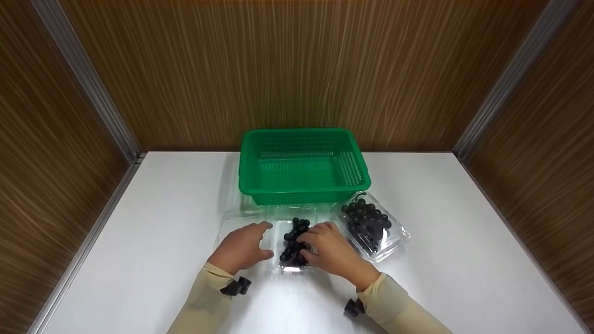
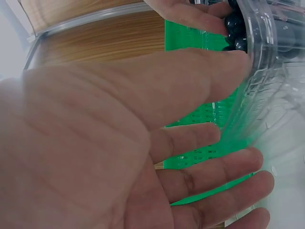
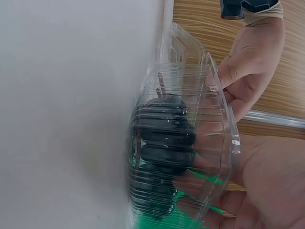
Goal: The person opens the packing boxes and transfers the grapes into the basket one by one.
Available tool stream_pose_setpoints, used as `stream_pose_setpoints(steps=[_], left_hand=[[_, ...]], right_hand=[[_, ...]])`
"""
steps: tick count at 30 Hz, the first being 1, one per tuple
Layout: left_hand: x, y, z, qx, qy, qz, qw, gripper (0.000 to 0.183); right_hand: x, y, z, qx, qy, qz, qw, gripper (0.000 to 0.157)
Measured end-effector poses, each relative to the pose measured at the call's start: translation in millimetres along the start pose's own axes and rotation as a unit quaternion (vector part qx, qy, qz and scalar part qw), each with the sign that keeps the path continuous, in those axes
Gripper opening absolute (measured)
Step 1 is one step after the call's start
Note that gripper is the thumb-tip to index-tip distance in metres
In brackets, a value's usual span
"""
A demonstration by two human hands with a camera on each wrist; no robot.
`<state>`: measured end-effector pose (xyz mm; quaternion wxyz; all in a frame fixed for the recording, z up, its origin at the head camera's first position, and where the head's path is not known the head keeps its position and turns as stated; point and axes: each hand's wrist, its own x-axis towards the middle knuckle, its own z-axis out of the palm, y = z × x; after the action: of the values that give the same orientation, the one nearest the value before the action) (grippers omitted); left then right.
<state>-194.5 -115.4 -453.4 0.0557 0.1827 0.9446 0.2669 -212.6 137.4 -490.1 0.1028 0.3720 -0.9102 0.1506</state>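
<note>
A bunch of dark grapes [image 1: 293, 246] lies in a clear plastic box [image 3: 209, 191], whose lid [image 1: 234, 222] is folded back to the left. My right hand [image 1: 332, 250] reaches over the box's right rim, and its fingertips touch the grapes. Through the ribbed wall in the right wrist view, these fingers [image 3: 195, 183] show against the bunch. At the box's left side is my left hand [image 1: 241, 248], thumb and fingers spread apart and nothing held. In the left wrist view its thumb tip is right at the box rim.
Behind the box stands a green plastic basket [image 1: 304, 191]. To the right, a second clear box [image 1: 394, 239] holds another bunch of dark grapes [image 1: 366, 220], tilted near the basket's front corner. Wood-grain panels [image 1: 297, 69] enclose the white table [image 1: 153, 232] at the back and sides.
</note>
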Motion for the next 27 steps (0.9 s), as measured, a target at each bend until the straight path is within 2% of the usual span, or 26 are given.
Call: stream_pose_setpoints(steps=[5,9,16,27], left_hand=[[-2.4,-0.1,2.8,0.004,0.003,0.031,0.9995,0.055],[-3.7,0.1,3.5,0.007,0.003,0.049,0.9988,0.049],[-3.7,3.3,2.0,0.003,-0.019,0.047,0.9987,0.051],[-3.6,1.4,2.6,-0.011,-0.046,0.037,0.9982,0.054]], right_hand=[[-0.7,0.1,0.7,0.005,-0.017,-0.003,1.0,0.038],[-1.5,0.5,0.8,0.018,-0.017,0.007,1.0,0.031],[-3.5,0.9,-0.1,0.027,-0.017,0.043,0.999,0.025],[-4.1,-2.6,-5.5,0.039,-0.056,0.044,0.997,0.023]])
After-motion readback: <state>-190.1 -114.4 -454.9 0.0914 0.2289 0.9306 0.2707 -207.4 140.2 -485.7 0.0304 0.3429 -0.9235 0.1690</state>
